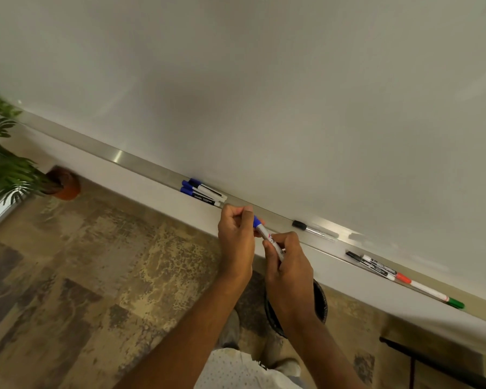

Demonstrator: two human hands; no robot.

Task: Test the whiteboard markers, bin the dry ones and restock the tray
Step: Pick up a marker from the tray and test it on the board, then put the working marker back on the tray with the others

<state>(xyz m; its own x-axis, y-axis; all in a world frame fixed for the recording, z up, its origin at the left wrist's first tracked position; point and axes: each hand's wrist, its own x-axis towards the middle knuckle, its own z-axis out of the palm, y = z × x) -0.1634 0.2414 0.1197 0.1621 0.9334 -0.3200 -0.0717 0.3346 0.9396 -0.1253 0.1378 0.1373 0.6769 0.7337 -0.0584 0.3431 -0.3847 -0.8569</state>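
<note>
So we're standing right up against the whiteboard (292, 94), looking down along its metal marker tray (141, 161), which runs from the upper left down to the lower right. Both our hands are together just in front of the tray's middle stretch, on one blue marker (268, 237). Our left hand (236, 237) has its fingers curled around the blue cap end, thumb on top. Our right hand (289, 265) pinches the white barrel lower down, fingers wrapped round it. Whether the cap is seated or already loose we can't really tell, the fingers cover the joint.

On the tray itself, toward its left part, three blue-capped markers (202, 192) lie bunched side by side, touching each other. Right of our hands a single black-capped marker (312, 228) lies along the tray on its own. Further toward the right end there's a cluster of black markers (376, 266), then a red-capped marker (404, 278) and a green-capped marker (455, 303) lying roughly end to end near the tray's front edge.

Below our right wrist sits a black mesh bin (320, 301) on the floor, mostly hidden by the arm. Off at the left edge there's a potted plant (9, 169) in an orange-brown pot, well apart from everything else.
</note>
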